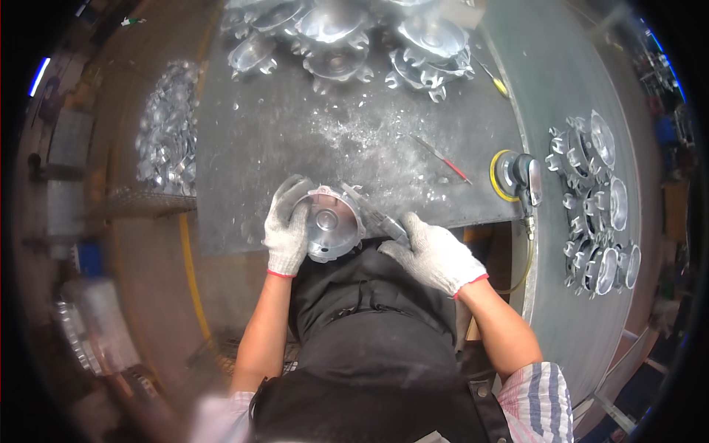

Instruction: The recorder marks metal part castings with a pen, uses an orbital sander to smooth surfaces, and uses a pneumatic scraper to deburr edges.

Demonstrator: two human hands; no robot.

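My left hand (286, 225), in a white knit glove with a red cuff, is closed on the left rim of a round metal casting (334, 227). The casting is a shallow silvery dish with lugs on its rim and a raised ring in its middle. It is tilted up at the table's near edge, in front of my dark apron. My right hand (436, 255), gloved alike, grips the handle of a slim hand tool (385, 224). The tool's thin metal end lies by the casting's upper right rim. Whether it is a file or a scraper I cannot make out.
Metal shavings are scattered over the dark table (258, 140). A red-handled tool (448, 162), a yellow-handled tool (497, 83) and a round sander (513, 177) with a hose lie at the right. More castings (336, 59) are piled at the back; others (602, 207) stand on the right-hand surface. A bin of metal parts (170, 133) stands left.
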